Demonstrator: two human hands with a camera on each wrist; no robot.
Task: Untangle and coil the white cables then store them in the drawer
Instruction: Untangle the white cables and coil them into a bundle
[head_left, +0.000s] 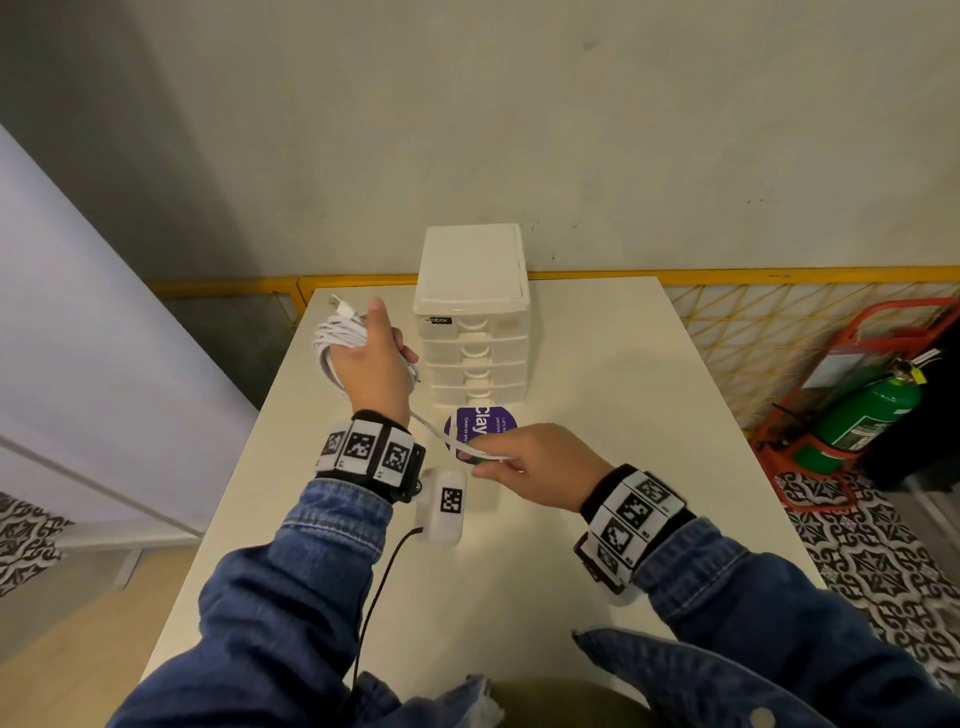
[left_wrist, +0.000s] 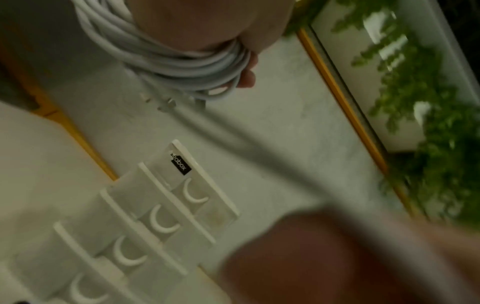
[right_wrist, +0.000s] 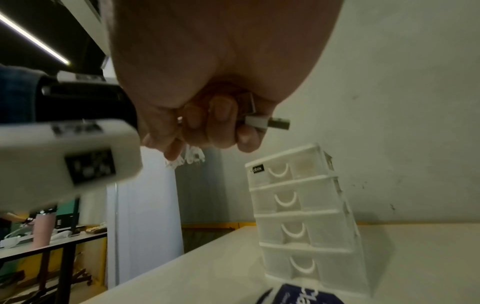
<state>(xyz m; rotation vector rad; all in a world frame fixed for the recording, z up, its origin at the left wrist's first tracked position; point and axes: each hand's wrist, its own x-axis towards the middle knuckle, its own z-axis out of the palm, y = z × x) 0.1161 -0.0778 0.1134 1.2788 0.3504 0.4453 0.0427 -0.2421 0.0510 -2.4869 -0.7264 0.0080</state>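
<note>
My left hand (head_left: 376, 358) is raised left of the drawer unit and grips a coil of white cables (head_left: 337, 340) wound around its fingers; the coil (left_wrist: 166, 61) fills the top of the left wrist view. A USB plug (head_left: 344, 307) sticks out above the coil. From the coil a white strand (head_left: 441, 439) runs down to my right hand (head_left: 524, 462), which pinches the loose cable ends; a plug end (right_wrist: 267, 122) shows between its curled fingers. The white drawer unit (head_left: 472, 322) with several shut drawers (right_wrist: 298, 207) stands at the table's back.
A purple round sticker (head_left: 480, 428) lies on the white table (head_left: 597, 415) before the drawers. A yellow rail (head_left: 753, 275) borders the back edge. A green fire extinguisher (head_left: 862, 415) stands on the patterned floor at right.
</note>
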